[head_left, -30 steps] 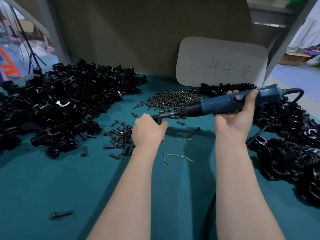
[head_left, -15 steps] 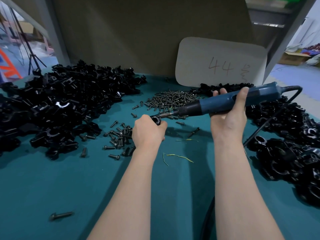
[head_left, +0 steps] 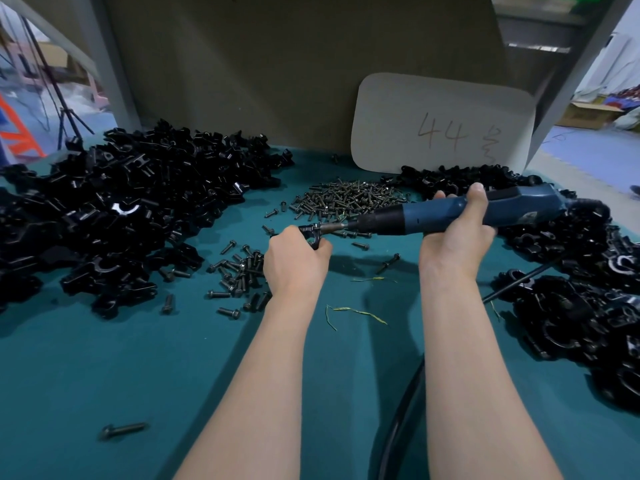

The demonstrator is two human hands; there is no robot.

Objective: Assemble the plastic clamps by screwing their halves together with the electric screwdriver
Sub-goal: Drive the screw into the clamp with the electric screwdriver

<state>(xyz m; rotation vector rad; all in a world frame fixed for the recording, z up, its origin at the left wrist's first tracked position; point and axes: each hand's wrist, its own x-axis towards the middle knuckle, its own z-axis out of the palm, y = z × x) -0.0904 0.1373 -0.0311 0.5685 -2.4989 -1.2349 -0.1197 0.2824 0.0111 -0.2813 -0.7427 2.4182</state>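
One wide-angle head-worn camera looks forward and down, close over the teal table (head_left: 86, 375), with the back panel (head_left: 277, 81) across the upper frame.

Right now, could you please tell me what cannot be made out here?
Head view only.
The clamp is mostly hidden inside the left hand; whether its halves meet is unclear.
The bit tip is too small and dark to show any screw there.
The right hand covers the screwdriver grip; any switch is unseen.
The cable is cut off by the bottom edge.
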